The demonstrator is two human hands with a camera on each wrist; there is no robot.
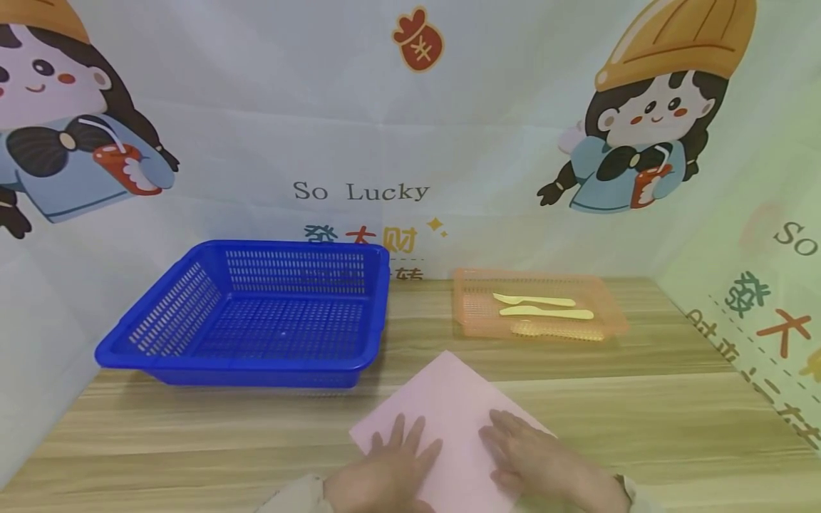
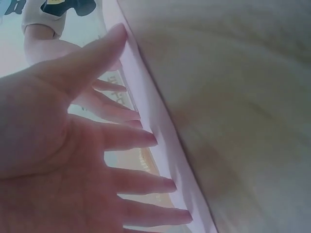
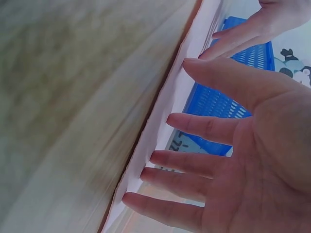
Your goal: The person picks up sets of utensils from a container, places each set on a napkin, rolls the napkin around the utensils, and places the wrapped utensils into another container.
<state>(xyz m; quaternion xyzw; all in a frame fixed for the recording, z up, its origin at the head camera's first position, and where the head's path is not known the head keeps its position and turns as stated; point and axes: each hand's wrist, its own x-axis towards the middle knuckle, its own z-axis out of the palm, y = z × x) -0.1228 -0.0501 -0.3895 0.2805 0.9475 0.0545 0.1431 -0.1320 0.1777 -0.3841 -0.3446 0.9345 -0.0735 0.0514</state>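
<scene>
A pink sheet of paper or cloth (image 1: 449, 399) lies on the wooden table with one corner pointing to the back. My left hand (image 1: 388, 463) rests on its left side, fingers spread and straight. On the right side my right hand (image 1: 529, 456) touches the sheet with its fingers extended. In the left wrist view the fingertips of the left hand (image 2: 73, 131) meet the pink surface (image 2: 158, 116). The right wrist view has the right hand (image 3: 243, 145) with its fingertips along the sheet (image 3: 160, 102) too. Neither hand grips anything.
A large blue plastic basket (image 1: 240, 377) stands at the back left. At the back right sits a shallow orange basket (image 1: 474, 329) holding a yellow fork (image 1: 545, 301), a yellow knife (image 1: 558, 313) and another yellow utensil (image 1: 558, 330). Printed cloth (image 1: 481, 142) hangs behind the table (image 1: 654, 413).
</scene>
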